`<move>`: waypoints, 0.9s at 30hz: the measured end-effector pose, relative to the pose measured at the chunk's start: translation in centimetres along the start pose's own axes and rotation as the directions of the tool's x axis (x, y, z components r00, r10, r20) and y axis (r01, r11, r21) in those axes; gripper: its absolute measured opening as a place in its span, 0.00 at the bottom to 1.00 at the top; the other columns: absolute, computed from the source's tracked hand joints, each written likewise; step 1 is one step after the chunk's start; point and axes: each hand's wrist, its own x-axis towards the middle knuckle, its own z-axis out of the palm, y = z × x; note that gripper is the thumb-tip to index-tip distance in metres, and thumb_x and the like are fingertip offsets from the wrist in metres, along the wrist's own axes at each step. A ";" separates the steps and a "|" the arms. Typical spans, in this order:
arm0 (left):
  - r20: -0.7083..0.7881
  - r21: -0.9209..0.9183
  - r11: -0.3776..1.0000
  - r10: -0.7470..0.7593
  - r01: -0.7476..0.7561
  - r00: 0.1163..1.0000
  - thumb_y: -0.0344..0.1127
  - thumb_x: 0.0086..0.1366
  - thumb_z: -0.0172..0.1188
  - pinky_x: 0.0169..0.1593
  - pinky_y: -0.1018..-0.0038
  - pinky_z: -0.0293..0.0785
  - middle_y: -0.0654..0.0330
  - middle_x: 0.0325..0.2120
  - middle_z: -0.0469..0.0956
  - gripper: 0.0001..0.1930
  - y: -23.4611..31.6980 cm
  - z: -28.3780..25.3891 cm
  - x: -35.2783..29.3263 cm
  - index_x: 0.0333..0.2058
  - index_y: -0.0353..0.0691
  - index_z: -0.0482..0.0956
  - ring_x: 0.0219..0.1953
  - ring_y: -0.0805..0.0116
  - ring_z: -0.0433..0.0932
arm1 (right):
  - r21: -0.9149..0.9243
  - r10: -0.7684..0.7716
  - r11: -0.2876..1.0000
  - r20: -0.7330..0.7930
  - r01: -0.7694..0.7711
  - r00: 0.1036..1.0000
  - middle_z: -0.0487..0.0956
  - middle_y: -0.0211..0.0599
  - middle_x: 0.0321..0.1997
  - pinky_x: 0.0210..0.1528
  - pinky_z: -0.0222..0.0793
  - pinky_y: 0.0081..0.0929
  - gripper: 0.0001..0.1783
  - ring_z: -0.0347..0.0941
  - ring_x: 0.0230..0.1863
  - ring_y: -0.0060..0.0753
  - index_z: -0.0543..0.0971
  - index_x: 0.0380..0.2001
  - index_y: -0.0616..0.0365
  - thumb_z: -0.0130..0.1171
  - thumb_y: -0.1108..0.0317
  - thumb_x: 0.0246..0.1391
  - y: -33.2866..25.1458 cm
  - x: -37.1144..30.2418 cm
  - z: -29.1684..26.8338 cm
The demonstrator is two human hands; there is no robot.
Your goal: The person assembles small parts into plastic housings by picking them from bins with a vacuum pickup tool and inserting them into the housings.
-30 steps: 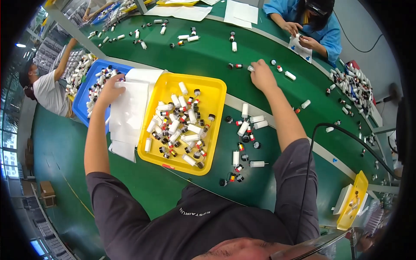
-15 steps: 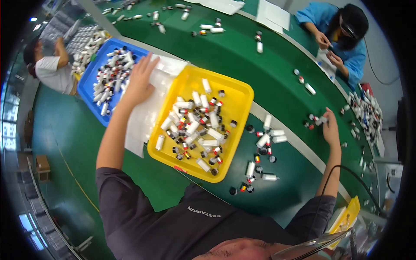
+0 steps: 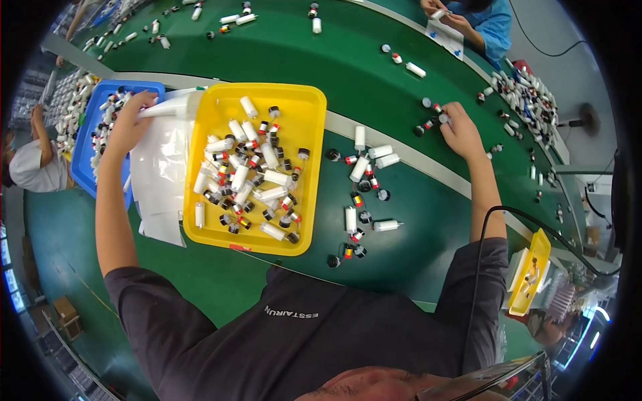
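My left hand [image 3: 128, 127] pinches the upper edge of a white plastic sheet [image 3: 158, 170], which curls up beside my fingers. The sheet lies between a blue tray [image 3: 83, 157] and a yellow tray [image 3: 311, 194]. Several white cylinders [image 3: 277, 178] fill the yellow tray, mixed with small black-capped parts banded red or yellow. Out on the green belt [image 3: 374, 87], my right hand [image 3: 463, 131] has its fingers closed round a small part with a grey round end [image 3: 444, 118]. Similar black-and-red parts [image 3: 424, 127] lie against my fingertips; the fingers partly hide them.
Loose white cylinders [image 3: 359, 168] and capped parts lie on the dark green table right of the yellow tray. A co-worker in blue [image 3: 491, 33] handles parts across the belt, near a large heap [image 3: 525, 97]. A black cable [image 3: 478, 267] passes my right arm.
The view has shifted, so the trays appear further left. My left hand, earlier spread over the blue tray's edge, now grips the sheet and lifts its edge. My right fingers have closed on parts.
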 end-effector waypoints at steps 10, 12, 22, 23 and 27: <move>-0.303 -0.100 0.981 -0.188 0.165 0.934 0.24 0.69 0.55 0.50 0.78 0.69 0.65 0.38 0.77 0.08 -1.1 -8.2 -10.9 0.46 0.36 0.75 0.42 0.76 0.74 | 0.397 -0.213 0.894 -0.027 0.207 0.977 0.75 0.45 0.44 0.47 0.73 0.39 0.15 0.75 0.43 0.53 0.75 0.42 0.61 0.54 0.74 0.47 -18.0 -3.4 -2.9; -0.395 -0.081 0.993 -0.108 0.082 0.912 0.22 0.69 0.54 0.50 0.80 0.68 0.64 0.40 0.76 0.12 -2.2 -9.1 -12.0 0.50 0.35 0.74 0.44 0.77 0.73 | 0.449 -0.290 0.871 0.146 0.197 0.946 0.75 0.46 0.45 0.48 0.73 0.41 0.15 0.76 0.45 0.53 0.75 0.41 0.60 0.56 0.74 0.46 -19.0 -3.8 -2.1; -0.768 -0.562 0.586 -0.108 -0.584 0.631 0.45 0.75 0.48 0.48 0.64 0.63 0.64 0.26 0.66 0.16 -8.3 -13.4 -21.6 0.49 0.40 0.76 0.32 0.69 0.64 | 0.043 -0.471 0.878 0.264 0.477 0.842 0.78 0.43 0.46 0.49 0.73 0.42 0.21 0.77 0.48 0.50 0.80 0.45 0.58 0.66 0.69 0.44 -27.9 1.0 -6.3; -0.745 -0.620 0.487 -0.119 -0.615 0.656 0.46 0.74 0.49 0.50 0.65 0.62 0.64 0.27 0.67 0.17 -8.7 -12.6 -22.1 0.50 0.41 0.77 0.33 0.69 0.64 | 0.117 -0.507 0.861 0.286 0.495 0.813 0.79 0.44 0.44 0.48 0.73 0.43 0.19 0.77 0.46 0.51 0.80 0.44 0.58 0.65 0.68 0.46 -29.9 3.1 -6.1; -0.725 -0.681 0.315 -0.159 -0.661 0.671 0.53 0.70 0.55 0.53 0.65 0.59 0.65 0.29 0.70 0.23 -8.3 -8.3 -21.1 0.53 0.42 0.77 0.35 0.69 0.64 | 0.314 -0.644 0.745 0.107 0.589 0.758 0.80 0.46 0.36 0.45 0.73 0.44 0.13 0.78 0.39 0.52 0.82 0.37 0.60 0.64 0.62 0.53 -38.3 9.4 0.1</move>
